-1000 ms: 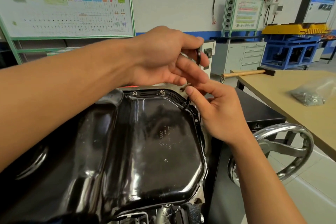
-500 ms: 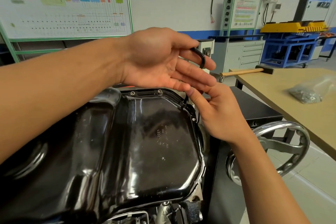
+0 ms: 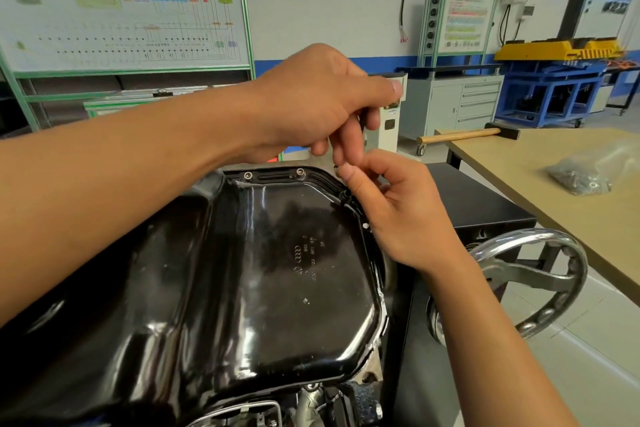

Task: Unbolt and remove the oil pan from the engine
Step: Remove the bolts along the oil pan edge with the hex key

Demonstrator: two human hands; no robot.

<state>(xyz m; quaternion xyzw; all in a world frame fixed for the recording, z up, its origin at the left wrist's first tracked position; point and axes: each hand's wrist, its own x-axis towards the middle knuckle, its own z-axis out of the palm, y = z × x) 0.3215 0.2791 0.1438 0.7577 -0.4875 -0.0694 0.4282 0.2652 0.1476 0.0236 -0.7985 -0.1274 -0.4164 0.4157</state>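
Bolts (image 3: pixel 300 171) remain on pan (image 3: pixel 277 270) far rim. Both hands, left (image 3: pixel 322 104) and right (image 3: pixel 398 211), pinch closed there; contents unclear. Next: unscrew those.

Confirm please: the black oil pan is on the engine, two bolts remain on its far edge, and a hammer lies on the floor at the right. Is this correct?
Not quite. The head view shows the hammer lying on the wooden table, not on the floor. The rest holds: the black oil pan sits on the engine with two bolts on its far edge.
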